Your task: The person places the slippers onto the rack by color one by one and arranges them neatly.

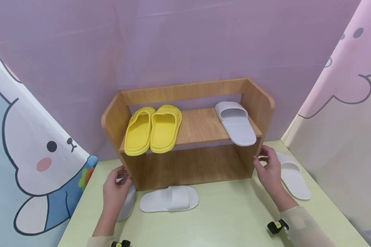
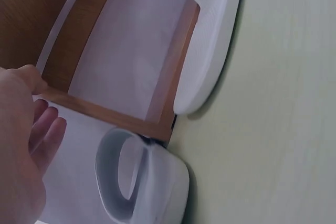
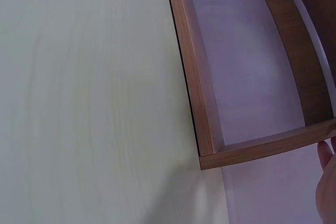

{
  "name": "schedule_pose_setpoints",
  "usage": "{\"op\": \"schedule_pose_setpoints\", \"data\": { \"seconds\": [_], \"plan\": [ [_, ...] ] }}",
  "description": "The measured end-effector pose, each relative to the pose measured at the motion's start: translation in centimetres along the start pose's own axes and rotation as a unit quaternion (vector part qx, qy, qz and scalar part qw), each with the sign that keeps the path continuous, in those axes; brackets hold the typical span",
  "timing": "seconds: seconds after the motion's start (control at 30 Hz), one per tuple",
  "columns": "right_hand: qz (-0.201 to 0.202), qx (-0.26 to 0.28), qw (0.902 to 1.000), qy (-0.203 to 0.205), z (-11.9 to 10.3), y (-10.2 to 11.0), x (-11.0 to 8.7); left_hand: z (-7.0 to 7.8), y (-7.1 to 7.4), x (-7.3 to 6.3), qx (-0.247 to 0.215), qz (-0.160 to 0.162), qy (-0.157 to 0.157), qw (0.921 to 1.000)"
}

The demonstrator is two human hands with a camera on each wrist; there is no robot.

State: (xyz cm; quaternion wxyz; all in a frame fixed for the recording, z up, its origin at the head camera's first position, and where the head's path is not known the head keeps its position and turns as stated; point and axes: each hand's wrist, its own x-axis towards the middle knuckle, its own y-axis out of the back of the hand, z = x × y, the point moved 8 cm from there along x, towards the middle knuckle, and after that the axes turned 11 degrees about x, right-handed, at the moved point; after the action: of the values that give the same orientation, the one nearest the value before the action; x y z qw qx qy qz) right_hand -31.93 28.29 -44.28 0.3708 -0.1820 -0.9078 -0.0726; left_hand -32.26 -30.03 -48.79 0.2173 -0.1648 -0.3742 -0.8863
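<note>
Left hand and right hand pinched the rack, eight and four o'clock; tilting risked spilling yellow shoes.

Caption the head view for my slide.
Left hand and right hand flank a wooden rack holding yellow slippers and a grey slipper.

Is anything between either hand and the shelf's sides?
Nothing visible: the left hand and right hand each touch a side of the wooden shelf. A pale slipper lies near the left hand, but not between.
</note>
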Motion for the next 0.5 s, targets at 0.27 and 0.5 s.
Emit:
{"op": "schedule_pose_setpoints", "data": {
  "seconds": [0.27,0.5],
  "plan": [
    [0.000,-0.001,1.0000,0.001,0.2,-0.1,-0.1,-1.0,0.0,-0.5,0.028,-0.043,0.012,0.9986],
    [0.000,-0.004,0.9999,0.015,0.2,-0.3,-0.2,-1.4,0.0,-1.2,0.056,-0.068,-0.008,0.9961]
  ]
}}
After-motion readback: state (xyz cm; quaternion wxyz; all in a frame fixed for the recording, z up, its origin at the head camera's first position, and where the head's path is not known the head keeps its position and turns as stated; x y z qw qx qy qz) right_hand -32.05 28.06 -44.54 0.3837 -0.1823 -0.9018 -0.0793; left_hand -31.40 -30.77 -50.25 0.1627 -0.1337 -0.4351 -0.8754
